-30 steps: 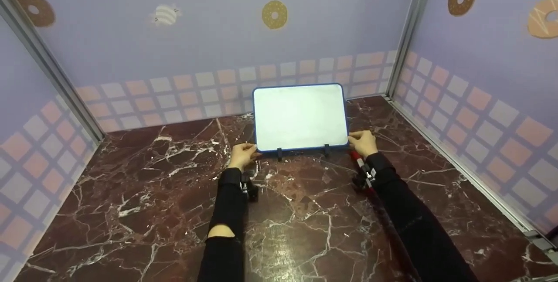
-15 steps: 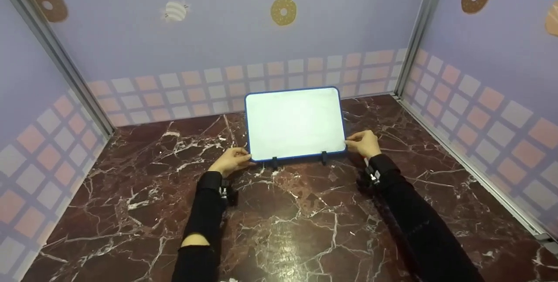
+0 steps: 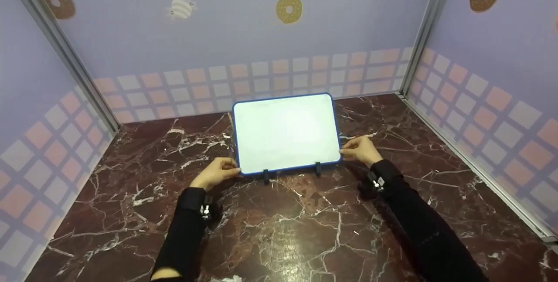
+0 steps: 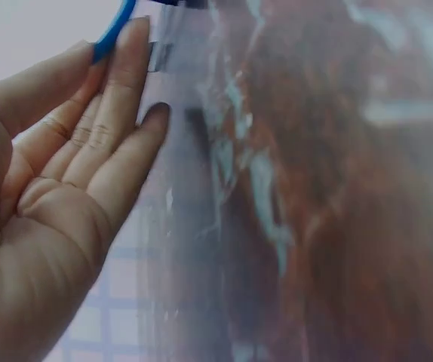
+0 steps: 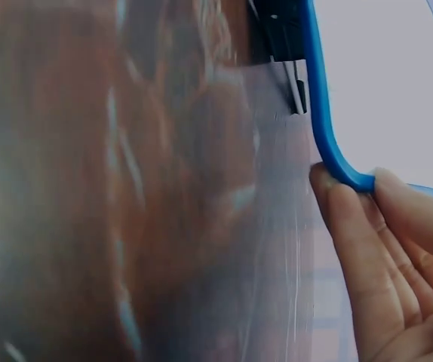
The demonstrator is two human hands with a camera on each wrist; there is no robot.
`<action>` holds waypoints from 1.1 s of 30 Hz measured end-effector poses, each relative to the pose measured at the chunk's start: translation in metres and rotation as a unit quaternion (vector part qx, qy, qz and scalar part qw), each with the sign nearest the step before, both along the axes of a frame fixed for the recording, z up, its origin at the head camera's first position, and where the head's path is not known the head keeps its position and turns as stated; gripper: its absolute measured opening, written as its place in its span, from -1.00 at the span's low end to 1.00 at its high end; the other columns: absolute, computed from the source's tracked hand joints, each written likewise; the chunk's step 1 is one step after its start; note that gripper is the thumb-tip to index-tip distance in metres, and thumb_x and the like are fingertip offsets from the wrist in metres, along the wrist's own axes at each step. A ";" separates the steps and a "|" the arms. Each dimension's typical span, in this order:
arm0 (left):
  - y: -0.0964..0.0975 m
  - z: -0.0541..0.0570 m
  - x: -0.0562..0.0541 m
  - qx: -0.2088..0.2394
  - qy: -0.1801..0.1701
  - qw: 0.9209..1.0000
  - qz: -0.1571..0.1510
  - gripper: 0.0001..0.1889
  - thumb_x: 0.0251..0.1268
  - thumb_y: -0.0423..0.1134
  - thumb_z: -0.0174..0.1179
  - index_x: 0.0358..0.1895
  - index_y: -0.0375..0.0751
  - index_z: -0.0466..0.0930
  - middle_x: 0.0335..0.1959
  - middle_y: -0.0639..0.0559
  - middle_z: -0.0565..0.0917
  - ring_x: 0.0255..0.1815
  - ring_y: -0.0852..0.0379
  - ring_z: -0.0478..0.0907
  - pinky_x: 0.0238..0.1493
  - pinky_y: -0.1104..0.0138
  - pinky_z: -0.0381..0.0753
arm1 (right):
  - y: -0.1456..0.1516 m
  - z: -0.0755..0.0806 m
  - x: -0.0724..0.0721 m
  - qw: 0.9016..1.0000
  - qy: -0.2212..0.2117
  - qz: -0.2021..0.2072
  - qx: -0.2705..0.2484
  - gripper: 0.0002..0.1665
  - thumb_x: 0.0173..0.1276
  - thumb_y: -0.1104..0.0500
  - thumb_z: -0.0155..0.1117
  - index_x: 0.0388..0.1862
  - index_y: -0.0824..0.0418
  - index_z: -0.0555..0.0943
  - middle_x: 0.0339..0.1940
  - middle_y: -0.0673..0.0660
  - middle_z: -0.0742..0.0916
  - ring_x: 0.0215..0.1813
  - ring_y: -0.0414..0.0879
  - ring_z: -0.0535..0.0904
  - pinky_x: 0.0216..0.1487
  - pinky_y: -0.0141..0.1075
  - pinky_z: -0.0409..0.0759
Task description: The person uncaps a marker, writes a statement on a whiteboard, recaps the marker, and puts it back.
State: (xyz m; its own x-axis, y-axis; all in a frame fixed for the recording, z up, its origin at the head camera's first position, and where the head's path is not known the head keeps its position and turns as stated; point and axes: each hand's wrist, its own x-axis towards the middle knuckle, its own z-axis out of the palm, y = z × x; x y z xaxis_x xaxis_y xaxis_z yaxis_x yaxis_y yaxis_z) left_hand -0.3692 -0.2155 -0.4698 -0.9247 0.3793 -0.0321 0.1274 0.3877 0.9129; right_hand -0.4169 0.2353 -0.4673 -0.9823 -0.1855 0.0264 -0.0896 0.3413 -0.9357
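Note:
A whiteboard point(image 3: 285, 134) with a blue frame stands on the marble-patterned table, leaning slightly back. Two black feet point(image 3: 266, 176) support its lower edge. My left hand point(image 3: 216, 172) pinches the lower left corner between thumb and fingers; in the left wrist view the blue frame point(image 4: 115, 34) sits at those fingertips point(image 4: 135, 38). At the lower right corner, my right hand point(image 3: 362, 150) pinches the frame in the same way. The right wrist view shows thumb and fingers on either side of the rounded blue corner point(image 5: 345, 170), near a black foot point(image 5: 280, 30).
The dark red marble table point(image 3: 287, 238) extends in front of the board and to both sides. Behind it rises a lilac wall point(image 3: 235, 25) with a checked band and doughnut pictures. Side walls meet it at metal corner posts point(image 3: 420, 33).
The whiteboard has come nearer to me and a little leftward, with both hands keeping their pinch on its corners. A red and white stick-like thing beside the right wrist no longer shows.

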 end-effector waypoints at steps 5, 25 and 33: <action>-0.010 0.003 0.016 -0.026 0.022 0.999 -0.001 -0.84 0.41 -0.37 0.15 -0.19 -0.49 0.53 -0.20 -0.37 0.71 -0.19 0.03 0.71 -0.09 0.31 0.64 | -0.005 0.001 0.010 0.999 -0.007 0.032 0.003 -0.68 0.31 0.41 0.31 -0.10 0.71 0.56 -0.38 0.19 0.75 -0.37 -0.15 0.73 -0.19 -0.24 0.73; -0.035 0.002 0.051 -0.026 0.008 0.999 -0.037 -0.79 0.41 -0.30 0.18 -0.17 -0.48 0.52 -0.23 -0.23 0.71 -0.25 0.15 0.62 -0.16 0.35 0.57 | -0.007 0.008 0.029 0.987 -0.060 0.149 0.025 -0.70 0.29 0.37 0.35 -0.15 0.65 0.58 -0.43 0.08 0.76 -0.38 -0.17 0.73 -0.18 -0.20 0.73; -0.035 0.002 0.055 -0.035 0.013 0.999 -0.033 -0.80 0.42 -0.30 0.18 -0.17 -0.46 0.53 -0.19 -0.32 0.71 -0.20 0.07 0.66 -0.12 0.29 0.60 | -0.005 0.008 0.027 0.983 -0.067 0.166 0.027 -0.69 0.31 0.35 0.35 -0.13 0.63 0.58 -0.39 0.08 0.77 -0.35 -0.14 0.75 -0.16 -0.20 0.73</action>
State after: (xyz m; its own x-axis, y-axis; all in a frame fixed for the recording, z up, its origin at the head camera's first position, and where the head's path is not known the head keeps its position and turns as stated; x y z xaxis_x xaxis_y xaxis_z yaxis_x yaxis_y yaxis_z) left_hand -0.3143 -0.2508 -0.4679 -0.8989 0.4366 -0.0365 0.1779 0.4399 0.8802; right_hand -0.3897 0.2303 -0.4595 -0.8610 -0.4947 -0.1178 -0.0820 0.3637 -0.9279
